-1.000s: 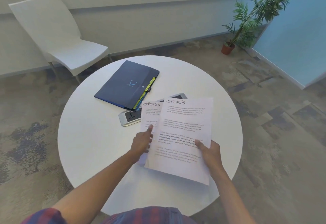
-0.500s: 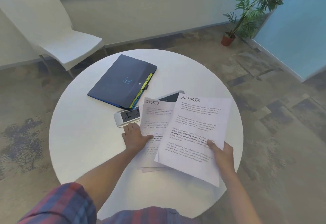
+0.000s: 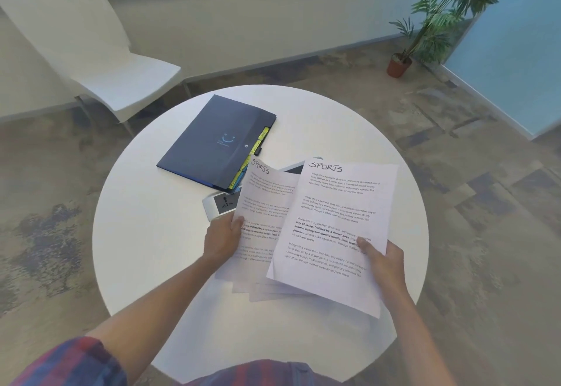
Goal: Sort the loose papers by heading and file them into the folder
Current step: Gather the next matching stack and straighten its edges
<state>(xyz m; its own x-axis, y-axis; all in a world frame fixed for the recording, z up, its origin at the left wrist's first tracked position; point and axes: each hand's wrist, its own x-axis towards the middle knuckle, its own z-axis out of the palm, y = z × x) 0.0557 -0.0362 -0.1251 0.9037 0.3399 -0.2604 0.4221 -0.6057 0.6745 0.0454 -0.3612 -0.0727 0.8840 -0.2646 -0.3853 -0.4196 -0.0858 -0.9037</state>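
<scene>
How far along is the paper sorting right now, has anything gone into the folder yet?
Done: nothing looks filed; the dark folder lies closed on the white table. In hand: the right hand holds a sheet headed SPORTS, and the left hand grips a second SPORTS sheet, so matching headings are being paired. Left: more loose papers underneath need sorting, then the folder must be opened and filled.

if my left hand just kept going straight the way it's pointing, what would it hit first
Probably the white device lying just beyond the left hand, which grips the left SPORTS sheet. The dark folder lies farther on. Heights are hard to judge from above.
</scene>
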